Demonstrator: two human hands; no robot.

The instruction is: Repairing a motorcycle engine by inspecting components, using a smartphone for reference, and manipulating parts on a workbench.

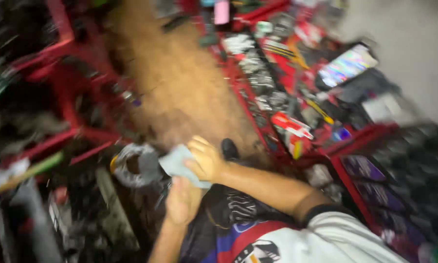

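Head view, blurred by motion, looks down at your two bare hands meeting low in the middle. Your right hand [207,159], arm coming in from the lower right w/ a white sleeve w/ dark cuff, is curled over a pale grey-blue cloth [179,164], fingers closed on its upper edge. Your left hand [182,199] rises from the bottom edge just below it, touching the cloth's underside; whether its fingers grip or only press can't be told through the blur. Cloth sits between both hands, held up above the floor, not resting on anything.

Just left of the cloth, near it, is a round grey ring-shaped metal part [134,165], maybe a coil; details too smeared to tell. A dark shoe toe [229,148] shows just right of your right hand, on the brown dirt floor [180,83] running up the middle. Red metal racks [65,78] flank the left side. On the right, a red display shelf [297,97] holds many small packaged tools and hardware, plus a phone w/ glowing rainbow screen [348,64] well apart from your hands.
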